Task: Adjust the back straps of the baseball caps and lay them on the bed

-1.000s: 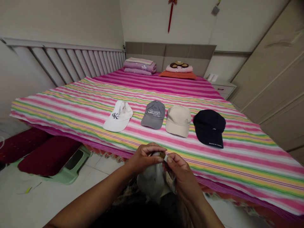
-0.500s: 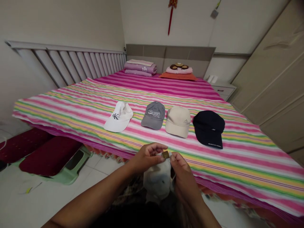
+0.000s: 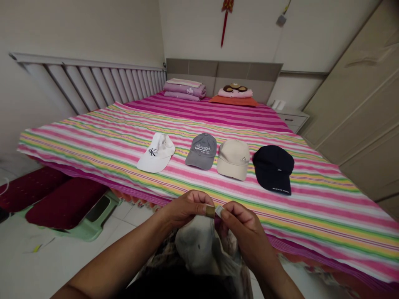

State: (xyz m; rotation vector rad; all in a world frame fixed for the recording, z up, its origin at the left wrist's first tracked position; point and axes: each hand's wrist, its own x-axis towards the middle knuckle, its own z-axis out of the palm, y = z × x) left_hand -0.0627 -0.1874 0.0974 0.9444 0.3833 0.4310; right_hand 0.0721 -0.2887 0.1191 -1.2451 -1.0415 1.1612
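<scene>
Low in front of me, at the bed's near edge, I hold a pale cap (image 3: 193, 245) with its crown hanging down. My left hand (image 3: 188, 207) pinches the brass-coloured buckle (image 3: 210, 211) of its back strap. My right hand (image 3: 246, 222) is closed on the light strap end (image 3: 218, 211), just right of the buckle. A small gap shows between the two strap parts. Beyond my hands a white cap (image 3: 157, 153), a grey cap (image 3: 201, 151), a beige cap (image 3: 233, 160) and a black cap (image 3: 273, 168) lie in a row.
The caps rest on a striped bedspread (image 3: 102, 141). Folded purple bedding (image 3: 183, 90) and an orange pillow (image 3: 233, 101) sit by the headboard (image 3: 199, 68). A green stool (image 3: 96, 222) with a dark red top stands at lower left, and a nightstand (image 3: 293, 118) at back right.
My hands have moved apart, the right one to the right with the strap end. A gap has opened beside the buckle, and the cap's crown has shifted left and spread.
</scene>
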